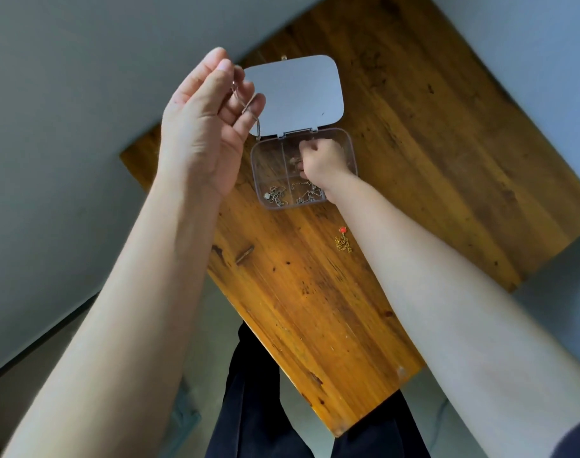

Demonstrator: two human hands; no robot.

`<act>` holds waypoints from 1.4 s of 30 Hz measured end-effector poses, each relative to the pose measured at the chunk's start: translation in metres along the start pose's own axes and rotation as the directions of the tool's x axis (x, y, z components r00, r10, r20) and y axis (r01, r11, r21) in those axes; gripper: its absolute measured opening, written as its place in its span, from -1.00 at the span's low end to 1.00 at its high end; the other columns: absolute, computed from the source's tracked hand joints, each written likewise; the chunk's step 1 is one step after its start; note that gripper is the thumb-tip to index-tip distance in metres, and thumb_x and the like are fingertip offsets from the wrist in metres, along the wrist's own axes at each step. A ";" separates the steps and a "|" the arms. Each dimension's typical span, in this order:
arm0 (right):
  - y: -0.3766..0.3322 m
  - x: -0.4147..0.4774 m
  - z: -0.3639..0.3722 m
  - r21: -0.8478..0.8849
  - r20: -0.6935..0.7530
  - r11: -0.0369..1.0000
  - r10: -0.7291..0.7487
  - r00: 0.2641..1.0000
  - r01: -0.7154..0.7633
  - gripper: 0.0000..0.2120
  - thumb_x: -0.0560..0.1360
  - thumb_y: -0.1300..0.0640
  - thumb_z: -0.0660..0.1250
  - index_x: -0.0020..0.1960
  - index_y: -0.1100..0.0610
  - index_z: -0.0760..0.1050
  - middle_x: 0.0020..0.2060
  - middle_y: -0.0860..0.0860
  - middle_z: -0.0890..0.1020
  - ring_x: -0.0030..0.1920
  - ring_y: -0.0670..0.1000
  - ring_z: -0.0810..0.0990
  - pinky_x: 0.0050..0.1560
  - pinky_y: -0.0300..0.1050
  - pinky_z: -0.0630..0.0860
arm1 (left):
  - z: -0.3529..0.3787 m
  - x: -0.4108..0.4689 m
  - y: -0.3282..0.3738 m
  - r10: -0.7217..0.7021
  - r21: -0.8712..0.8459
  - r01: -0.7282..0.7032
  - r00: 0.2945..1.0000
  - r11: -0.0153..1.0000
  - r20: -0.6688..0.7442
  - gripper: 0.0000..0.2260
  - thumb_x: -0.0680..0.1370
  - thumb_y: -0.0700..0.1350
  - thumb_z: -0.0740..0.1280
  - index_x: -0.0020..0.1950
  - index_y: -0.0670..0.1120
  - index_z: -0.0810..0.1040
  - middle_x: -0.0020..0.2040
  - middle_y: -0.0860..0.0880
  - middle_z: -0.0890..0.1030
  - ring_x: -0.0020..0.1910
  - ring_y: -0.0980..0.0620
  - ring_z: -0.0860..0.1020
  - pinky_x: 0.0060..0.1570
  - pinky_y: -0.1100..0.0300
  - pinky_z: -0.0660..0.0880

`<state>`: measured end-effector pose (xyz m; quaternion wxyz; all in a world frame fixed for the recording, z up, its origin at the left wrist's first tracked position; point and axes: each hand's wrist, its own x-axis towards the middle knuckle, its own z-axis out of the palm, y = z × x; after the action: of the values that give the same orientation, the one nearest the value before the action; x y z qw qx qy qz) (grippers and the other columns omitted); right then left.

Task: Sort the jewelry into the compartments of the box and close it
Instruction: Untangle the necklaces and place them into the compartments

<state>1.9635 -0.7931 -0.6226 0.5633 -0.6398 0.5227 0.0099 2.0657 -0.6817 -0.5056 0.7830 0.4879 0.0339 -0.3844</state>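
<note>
A clear plastic box (268,150) with four compartments lies open on the wooden table (414,143), its lid (295,94) folded back flat. My left hand (202,127) is raised above the box's left side and pinches a thin silver chain (245,104) that hangs from its fingers. My right hand (321,160) reaches into the far right compartment, fingers closed on a small dark piece of jewelry (295,161). Silver chains lie in the near left compartment (275,195) and in the near right one (306,193). A gold chain with a red pendant (343,241) lies on the table.
The table's near corner juts toward my dark trousers (255,408). Grey floor surrounds the table. A small gold item (284,57) sits just beyond the lid.
</note>
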 end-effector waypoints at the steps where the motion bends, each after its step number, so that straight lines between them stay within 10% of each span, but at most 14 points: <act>1: 0.001 -0.001 0.000 -0.024 -0.005 1.000 -0.012 1.000 0.012 -0.71 0.70 0.08 0.12 0.09 0.24 0.53 -0.16 0.08 0.58 -0.04 0.11 0.63 0.12 0.15 0.61 | 0.003 0.001 0.001 -0.001 -0.019 0.001 1.000 1.000 -0.004 -0.90 0.60 -0.30 0.32 0.07 -0.17 0.58 -0.22 -0.09 0.66 -0.25 0.04 0.64 -0.05 0.07 0.59; 6: 0.003 -0.008 -0.009 -0.059 -0.073 0.994 -0.098 0.993 0.094 -0.70 0.68 0.04 0.07 -0.03 0.11 0.53 -0.39 -0.05 0.50 -0.36 -0.05 0.48 -0.24 -0.04 0.48 | 0.016 0.007 0.005 0.035 -0.013 -0.035 0.999 0.999 0.006 -0.89 0.60 -0.29 0.32 0.11 -0.18 0.58 -0.22 -0.09 0.66 -0.26 0.04 0.63 -0.03 0.10 0.59; 11: 0.027 -0.024 -0.027 -0.172 -0.182 0.971 -0.198 0.963 0.167 -0.73 0.67 0.09 0.16 0.27 0.08 0.56 0.01 -0.13 0.64 -0.09 -0.18 0.54 -0.19 -0.43 0.36 | 0.018 0.013 -0.001 0.057 0.038 -0.056 0.998 0.998 -0.005 -0.91 0.60 -0.28 0.33 0.07 -0.15 0.58 -0.21 -0.07 0.66 -0.24 0.04 0.62 -0.04 0.10 0.57; 21: 0.066 -0.037 -0.021 -0.498 -0.106 0.813 -0.401 0.910 0.300 -0.77 0.63 0.19 0.26 0.24 0.11 0.58 0.22 0.03 0.57 0.16 0.02 0.55 0.02 -0.25 0.41 | -0.005 0.039 -0.052 0.083 0.268 -0.008 0.959 0.963 -0.271 -0.89 0.57 -0.23 0.38 0.09 -0.13 0.62 -0.07 -0.11 0.69 -0.13 0.02 0.66 -0.02 0.12 0.62; 24: 0.071 -0.038 -0.018 -0.552 -0.044 0.763 -0.429 0.902 0.336 -0.75 0.63 0.21 0.25 0.26 0.13 0.58 0.23 0.05 0.56 0.14 0.04 0.56 0.06 -0.19 0.48 | -0.022 0.047 -0.078 0.154 0.632 0.084 0.937 0.771 -0.313 -0.84 0.53 -0.20 0.41 0.10 -0.09 0.67 0.04 -0.10 0.71 -0.06 0.04 0.65 0.03 0.13 0.62; 28: 0.073 -0.036 -0.019 -0.591 -0.016 0.722 -0.456 0.890 0.360 -0.75 0.64 0.19 0.22 0.25 0.15 0.58 0.21 0.07 0.56 0.16 0.05 0.55 0.09 -0.09 0.54 | -0.039 0.046 -0.098 0.188 0.995 -0.071 0.981 0.076 0.056 -0.80 0.56 -0.18 0.35 0.14 -0.09 0.70 0.10 -0.04 0.71 0.07 -0.01 0.66 0.14 0.24 0.50; 30: 0.074 -0.036 -0.019 -0.592 0.001 0.710 -0.471 0.882 0.380 -0.75 0.64 0.19 0.22 0.25 0.17 0.58 0.21 0.08 0.57 0.16 0.06 0.55 0.09 -0.11 0.54 | -0.041 0.046 -0.099 0.153 0.979 -0.190 0.968 -0.073 0.199 -0.80 0.59 -0.17 0.33 0.16 -0.12 0.68 0.08 -0.10 0.72 0.03 -0.09 0.67 0.08 0.19 0.47; 39: 0.110 -0.065 -0.043 -0.467 -0.277 0.783 -0.572 0.772 0.412 -0.74 0.61 0.14 0.29 0.27 0.14 0.54 0.23 0.05 0.52 0.12 -0.04 0.55 0.03 -0.35 0.44 | -0.060 0.002 -0.116 0.337 0.978 -0.172 0.934 0.119 0.123 -0.77 0.56 -0.11 0.29 0.19 -0.10 0.57 0.18 -0.11 0.57 0.08 -0.05 0.55 0.00 0.24 0.38; 42: 0.147 -0.080 -0.044 -0.477 -0.261 0.846 -0.395 0.881 0.238 -0.62 0.60 -0.10 0.26 0.35 0.04 0.45 0.22 0.00 0.44 0.05 -0.06 0.52 -0.07 -0.22 0.53 | -0.075 -0.035 -0.140 0.303 0.977 -0.204 0.937 0.067 0.175 -0.81 0.54 -0.15 0.33 0.15 -0.11 0.54 0.15 -0.13 0.49 0.09 -0.05 0.49 -0.06 0.17 0.39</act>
<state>1.8026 -0.7461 -0.6629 0.2995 -0.8179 0.4842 -0.0832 1.9764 -0.6344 -0.6334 0.3143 0.8934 -0.2848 -0.1482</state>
